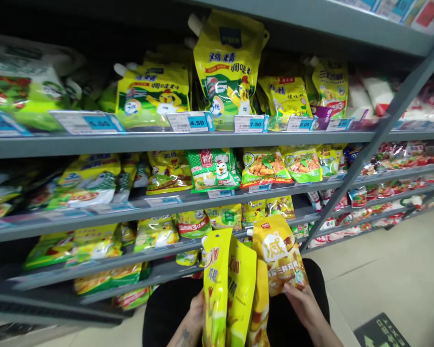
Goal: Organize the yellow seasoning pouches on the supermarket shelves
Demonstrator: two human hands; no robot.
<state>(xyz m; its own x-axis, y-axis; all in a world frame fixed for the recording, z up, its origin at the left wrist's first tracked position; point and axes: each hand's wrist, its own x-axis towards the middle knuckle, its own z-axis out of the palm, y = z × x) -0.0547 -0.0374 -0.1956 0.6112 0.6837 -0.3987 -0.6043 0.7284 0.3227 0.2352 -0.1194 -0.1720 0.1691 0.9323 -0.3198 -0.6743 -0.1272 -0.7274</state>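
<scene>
My left hand (196, 308) grips several upright yellow seasoning pouches (228, 284) from behind, its fingers mostly hidden by them. My right hand (302, 301) holds the lower edge of an orange-yellow pouch with a white spout (279, 258), tilted to the right. Both hands are low in the middle of the view, above my dark-trousered lap, in front of the lower shelves.
Grey metal shelves (166, 142) run across the view, stocked with yellow and green seasoning bags (227, 62) and blue price tags (190, 121). A slanted grey upright (379, 135) stands at the right. Pale floor (394, 270) lies to the right, with a dark floor sign (379, 332).
</scene>
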